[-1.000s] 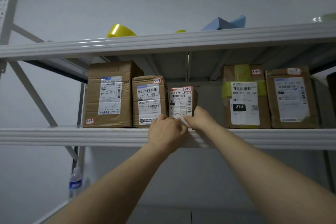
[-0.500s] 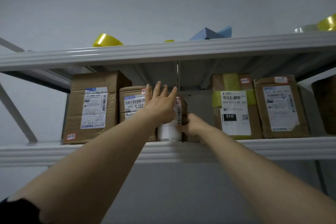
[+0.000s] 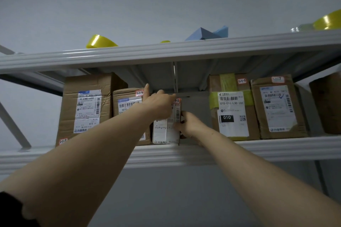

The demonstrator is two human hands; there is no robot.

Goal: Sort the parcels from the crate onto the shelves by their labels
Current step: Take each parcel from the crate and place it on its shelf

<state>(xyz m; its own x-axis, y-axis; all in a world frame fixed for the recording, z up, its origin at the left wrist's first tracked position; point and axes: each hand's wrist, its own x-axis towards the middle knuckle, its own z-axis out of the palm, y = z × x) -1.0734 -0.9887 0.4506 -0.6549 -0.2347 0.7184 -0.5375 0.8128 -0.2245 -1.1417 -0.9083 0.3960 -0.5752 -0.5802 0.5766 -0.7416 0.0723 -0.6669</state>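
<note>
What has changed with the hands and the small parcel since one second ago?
The left hand rose from the bottom edge of the small parcel to its upper front, fingers straight. The right hand moved from that edge to its right side and grips there. The parcel stays upright beside the 5-1-4 parcel.

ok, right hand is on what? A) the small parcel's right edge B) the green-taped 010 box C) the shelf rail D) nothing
A: the right hand grips the right edge of the small parcel, with a gap between it and the green-taped box.
</note>
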